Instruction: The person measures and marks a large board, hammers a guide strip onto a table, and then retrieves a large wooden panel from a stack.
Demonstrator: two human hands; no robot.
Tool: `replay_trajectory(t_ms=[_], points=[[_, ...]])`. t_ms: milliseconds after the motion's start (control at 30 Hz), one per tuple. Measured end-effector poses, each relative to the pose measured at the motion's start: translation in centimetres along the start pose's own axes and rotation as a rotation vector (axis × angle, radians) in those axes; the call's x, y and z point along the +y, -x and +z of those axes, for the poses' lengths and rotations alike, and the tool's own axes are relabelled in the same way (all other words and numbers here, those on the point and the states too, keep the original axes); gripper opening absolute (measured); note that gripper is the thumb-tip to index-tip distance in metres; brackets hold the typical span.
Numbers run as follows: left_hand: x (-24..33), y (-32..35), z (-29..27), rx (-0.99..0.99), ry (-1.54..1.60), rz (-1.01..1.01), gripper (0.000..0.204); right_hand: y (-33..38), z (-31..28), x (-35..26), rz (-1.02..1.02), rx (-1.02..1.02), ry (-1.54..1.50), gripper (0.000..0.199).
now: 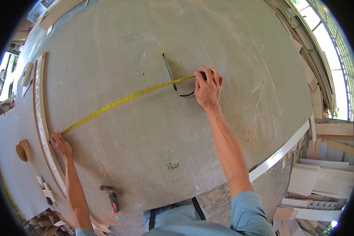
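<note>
A yellow tape measure (124,100) is stretched slantwise across a large grey-green tabletop (145,129). At its left end, my left hand (62,145) pinches the tip of the blade, close beside a long pale strip with wooden edges. My right hand (209,90) wraps round the dark case of the tape farther to the right, its black strap (187,94) hanging out below the fingers. Just left of that hand lies a dark pen (169,72), and the blade passes over its lower end.
A claw hammer (112,197) with a red and black grip lies near the front edge. Tape rolls (23,150) and the long strip (47,129) are on the left. Stacked boards (322,177) stand at the right, beside a white metal edge (279,151).
</note>
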State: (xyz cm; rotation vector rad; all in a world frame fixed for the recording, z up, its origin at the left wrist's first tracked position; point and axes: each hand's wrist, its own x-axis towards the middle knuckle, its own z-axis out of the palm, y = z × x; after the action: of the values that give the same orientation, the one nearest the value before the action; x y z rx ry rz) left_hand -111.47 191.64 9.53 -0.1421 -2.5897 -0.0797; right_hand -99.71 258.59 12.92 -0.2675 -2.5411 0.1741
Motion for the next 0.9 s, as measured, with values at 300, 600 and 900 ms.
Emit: replay_trajectory(t_ms=[300, 600, 900], points=[[0.7, 0.0, 0.0, -0.051, -0.005, -0.069, 0.016, 0.3, 0.5, 0.3, -0.04, 0.041, 0.056, 0.022], [-0.3, 1.8, -1.8, 0.075, 0.056, -0.217, 0.029, 0.5, 0.7, 0.6, -0.059, 0.043, 0.055, 0.023], [-12.8, 21.9, -14.8, 0.031, -0.727, -0.96, 0.073, 0.5, 0.4, 0.4, -0.032, 0.024, 0.043, 0.024]])
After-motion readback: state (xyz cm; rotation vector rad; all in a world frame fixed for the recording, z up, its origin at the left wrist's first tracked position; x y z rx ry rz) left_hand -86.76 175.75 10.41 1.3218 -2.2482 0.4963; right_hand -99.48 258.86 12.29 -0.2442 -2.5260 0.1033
